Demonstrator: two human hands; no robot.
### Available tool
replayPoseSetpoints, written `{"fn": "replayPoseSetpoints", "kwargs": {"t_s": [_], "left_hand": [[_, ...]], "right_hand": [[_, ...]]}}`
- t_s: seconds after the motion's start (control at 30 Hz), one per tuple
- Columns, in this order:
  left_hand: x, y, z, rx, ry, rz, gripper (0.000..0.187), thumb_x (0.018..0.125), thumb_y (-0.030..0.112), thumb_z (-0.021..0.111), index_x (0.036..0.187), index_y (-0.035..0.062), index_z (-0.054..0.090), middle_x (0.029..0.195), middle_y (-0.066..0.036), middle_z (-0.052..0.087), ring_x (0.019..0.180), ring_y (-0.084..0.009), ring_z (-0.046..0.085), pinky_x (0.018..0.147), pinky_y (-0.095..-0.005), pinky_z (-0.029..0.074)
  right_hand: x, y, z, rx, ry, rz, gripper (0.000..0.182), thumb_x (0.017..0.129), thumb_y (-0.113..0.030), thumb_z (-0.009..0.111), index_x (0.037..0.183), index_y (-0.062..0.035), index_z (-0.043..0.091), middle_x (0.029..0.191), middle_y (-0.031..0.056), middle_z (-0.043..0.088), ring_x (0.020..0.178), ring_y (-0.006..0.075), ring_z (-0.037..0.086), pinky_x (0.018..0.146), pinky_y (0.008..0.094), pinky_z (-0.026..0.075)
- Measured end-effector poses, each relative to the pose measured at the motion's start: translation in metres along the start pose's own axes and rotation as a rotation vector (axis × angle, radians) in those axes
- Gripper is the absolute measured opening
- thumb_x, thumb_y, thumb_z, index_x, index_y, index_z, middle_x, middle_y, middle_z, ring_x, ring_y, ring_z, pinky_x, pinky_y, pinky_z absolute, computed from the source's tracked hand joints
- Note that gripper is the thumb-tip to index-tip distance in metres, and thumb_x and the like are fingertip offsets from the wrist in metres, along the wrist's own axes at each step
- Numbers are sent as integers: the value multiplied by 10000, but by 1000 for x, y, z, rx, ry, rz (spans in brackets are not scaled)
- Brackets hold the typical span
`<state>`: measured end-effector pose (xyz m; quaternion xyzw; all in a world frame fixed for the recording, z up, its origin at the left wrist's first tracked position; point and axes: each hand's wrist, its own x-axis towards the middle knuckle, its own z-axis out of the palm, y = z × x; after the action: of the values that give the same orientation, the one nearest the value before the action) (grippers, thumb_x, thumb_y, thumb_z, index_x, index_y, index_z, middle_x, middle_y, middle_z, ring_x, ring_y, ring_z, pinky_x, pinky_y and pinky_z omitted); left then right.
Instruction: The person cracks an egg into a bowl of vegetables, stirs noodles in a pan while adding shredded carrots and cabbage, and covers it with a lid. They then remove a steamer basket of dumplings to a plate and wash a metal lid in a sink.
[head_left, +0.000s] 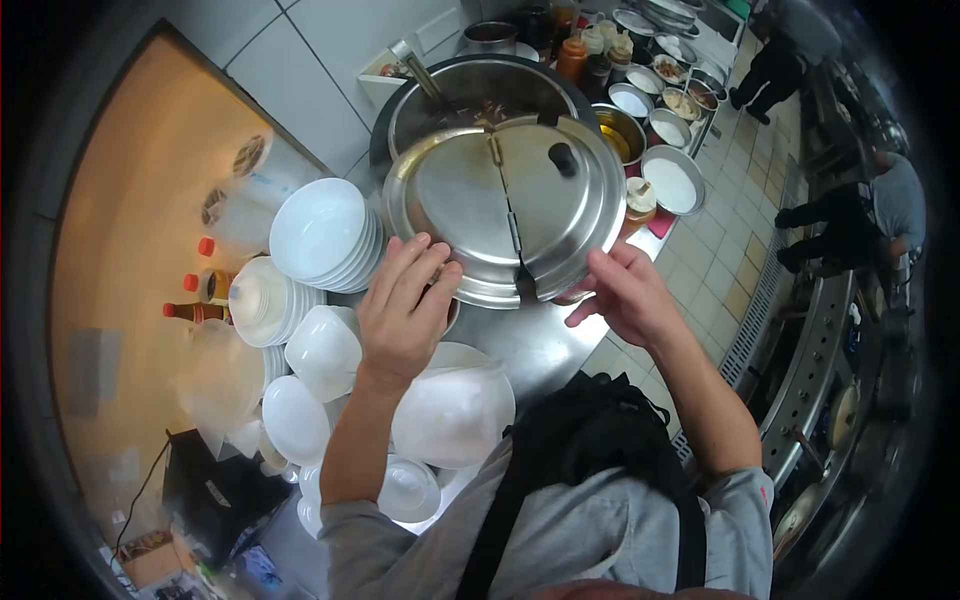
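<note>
A round stainless steel pot lid [455, 195], hinged across its middle with a dark knob, is in front of me and overlaps the near part of a large pot [400, 120]. My left hand [405, 310] lies at its near left edge, fingers stretched out over the rim. At the right edge my right hand [630, 295] has its thumb by the rim and some fingers partly hidden below it, apparently gripping it. Inside the pot, dark food shows behind the lid, and a metal-handled utensil [425, 78] leans on the far left rim.
Stacked white bowls [318, 228] and white plates [455, 410] stand to the left and near me. Squeeze bottles [572, 60], a pan of white liquid [672, 182] and several ingredient bowls line the counter's right side. Two people [890, 205] stand across the tiled aisle.
</note>
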<state>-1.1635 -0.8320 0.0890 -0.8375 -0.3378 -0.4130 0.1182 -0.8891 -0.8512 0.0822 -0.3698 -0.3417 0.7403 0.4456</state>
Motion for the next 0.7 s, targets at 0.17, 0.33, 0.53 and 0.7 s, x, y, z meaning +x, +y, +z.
{"fn": "replayPoseSetpoints", "kwargs": {"t_s": [0.17,0.33,0.53,0.7], "left_hand": [[-22,18,-3,-101,-46,-376,369,793,-97,638,1148,-5,678,1343,-200,558,1290,-378,520,1081,-471,427],[-40,50,20,-998,487,-1047,498,928,-22,577,1399,-9,415,1272,-163,594,1242,-289,556,1050,-448,461],[-23,58,16,-1524,284,-1411,314,1030,173,528,1271,-26,500,1236,-156,609,1153,-279,603,1012,-423,516],[10,61,0,-1666,293,-1415,363,1044,188,493,1330,-35,473,1312,-192,578,1204,-273,591,1039,-401,529]], "right_hand": [[4,14,2,-2,36,-15,329,969,-199,639,1242,-24,586,1124,75,674,947,158,676,680,320,629],[3,24,-6,18,20,-15,394,974,-198,630,1321,-26,556,1203,68,650,989,161,665,733,310,621],[5,26,-6,100,-110,-61,309,969,-207,647,1202,-7,610,1063,64,669,969,156,663,761,301,617],[2,10,-14,242,-270,-96,368,999,-217,601,1301,-11,553,1173,71,656,1028,135,646,816,302,603]]}}
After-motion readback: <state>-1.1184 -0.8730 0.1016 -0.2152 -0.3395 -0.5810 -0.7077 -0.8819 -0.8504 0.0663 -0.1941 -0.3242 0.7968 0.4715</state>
